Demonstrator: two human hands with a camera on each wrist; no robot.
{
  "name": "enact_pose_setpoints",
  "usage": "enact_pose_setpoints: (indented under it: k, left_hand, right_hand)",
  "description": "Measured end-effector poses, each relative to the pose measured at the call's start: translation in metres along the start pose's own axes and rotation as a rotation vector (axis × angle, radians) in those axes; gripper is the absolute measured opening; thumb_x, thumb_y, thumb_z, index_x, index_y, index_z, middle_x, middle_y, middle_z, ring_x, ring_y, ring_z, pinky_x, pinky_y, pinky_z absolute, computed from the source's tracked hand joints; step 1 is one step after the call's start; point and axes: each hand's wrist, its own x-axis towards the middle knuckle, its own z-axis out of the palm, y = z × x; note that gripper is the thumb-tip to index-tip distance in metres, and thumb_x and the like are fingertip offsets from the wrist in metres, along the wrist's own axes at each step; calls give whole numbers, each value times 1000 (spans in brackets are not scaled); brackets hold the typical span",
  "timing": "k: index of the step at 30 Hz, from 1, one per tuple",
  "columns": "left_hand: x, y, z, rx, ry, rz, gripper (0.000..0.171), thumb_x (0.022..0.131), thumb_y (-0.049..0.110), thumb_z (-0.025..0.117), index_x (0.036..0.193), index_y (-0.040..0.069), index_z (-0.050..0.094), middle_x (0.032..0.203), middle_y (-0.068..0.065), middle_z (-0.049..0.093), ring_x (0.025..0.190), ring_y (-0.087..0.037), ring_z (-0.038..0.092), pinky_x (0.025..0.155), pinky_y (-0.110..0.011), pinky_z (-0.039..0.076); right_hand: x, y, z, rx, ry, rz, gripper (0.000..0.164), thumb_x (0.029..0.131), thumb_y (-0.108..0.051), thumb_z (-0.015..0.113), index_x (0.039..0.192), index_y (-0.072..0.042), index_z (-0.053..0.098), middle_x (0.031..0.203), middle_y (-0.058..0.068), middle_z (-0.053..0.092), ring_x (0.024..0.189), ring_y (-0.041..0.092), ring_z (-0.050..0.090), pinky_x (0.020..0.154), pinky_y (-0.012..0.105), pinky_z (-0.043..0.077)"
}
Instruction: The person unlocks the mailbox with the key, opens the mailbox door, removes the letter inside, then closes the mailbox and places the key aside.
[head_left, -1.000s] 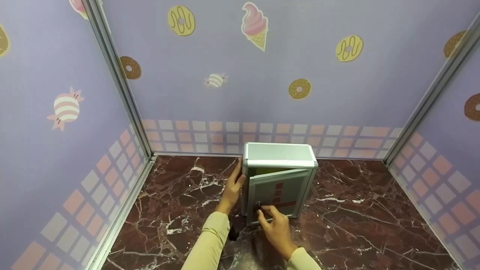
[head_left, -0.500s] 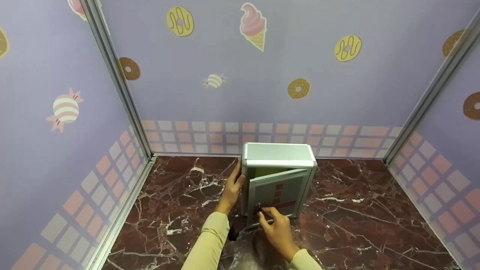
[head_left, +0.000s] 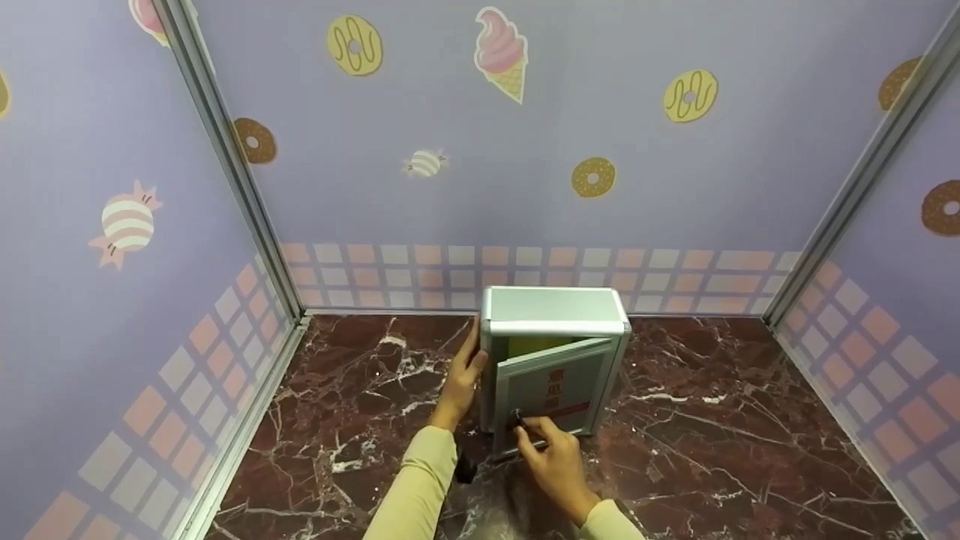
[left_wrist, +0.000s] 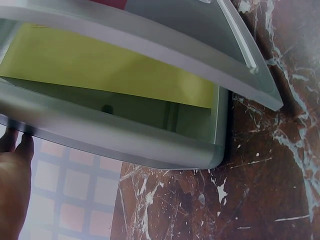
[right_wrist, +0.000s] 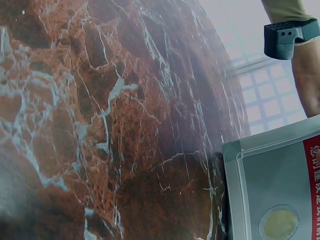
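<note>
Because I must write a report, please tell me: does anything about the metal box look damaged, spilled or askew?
Nothing stands out as damaged or spilled. The box stands upright; its door is ajar, but the right hand pinches something small and dark at it, so this seems deliberate.

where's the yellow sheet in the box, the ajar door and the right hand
Yellow sheet (left_wrist: 112,67): left wrist view, middle of its visible face.
Door (head_left: 536,391): head view, on its grey front panel.
Right hand (head_left: 559,461): head view, back of the hand.
</note>
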Motion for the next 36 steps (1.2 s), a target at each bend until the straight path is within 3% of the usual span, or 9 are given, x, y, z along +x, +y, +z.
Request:
enact_pose_setpoints:
  k: [3,8,14,22,31,36]
  left_hand:
    - [-2,-2,0,-22,-6,-15,56,102,1,41,153,-5,18,156,-21,20,143,-42,17,115,-49,16]
    - [-3,-4,-1,-32,-4,-28,57,103,7,42,154,-4,18,157,-20,20,143,-42,16,115,-49,17]
    - [-1,-5,-1,-31,9,-12,56,102,1,42,152,-9,19,156,-22,20,143,-42,17,115,-48,16]
    - [-1,-3,0,-8,15,-23,56,101,-1,42,152,-8,20,156,-23,21,143,-41,18,115,-48,15]
    - [0,-2,3,-25,19,-1,55,101,-1,42,152,-9,20,155,-26,20,143,-40,17,115,-51,13]
    - [0,-4,2,-21,16,20,55,100,-3,40,151,-11,19,155,-28,19,142,-45,16,115,-52,14]
  right_hand:
    - [-1,1,-1,17,-9,-8,14,81,6,75,91,-1,68,81,10,73,69,14,69,47,21,52]
    - [0,2,-3,25,6,-41,16,78,10,75,90,0,69,80,7,73,69,14,70,47,27,53]
    - [3,2,-4,18,4,-56,15,78,8,75,89,0,69,79,7,73,68,14,69,47,28,53]
    - [4,1,-4,4,9,-71,21,74,11,76,89,-1,68,80,7,73,70,15,70,49,29,54]
    - [3,0,-8,5,-15,-56,19,77,10,76,90,-1,69,80,7,73,69,13,69,51,25,54]
    - [2,1,-9,-3,-44,-55,16,79,8,76,91,-1,68,81,2,73,70,13,69,55,31,56]
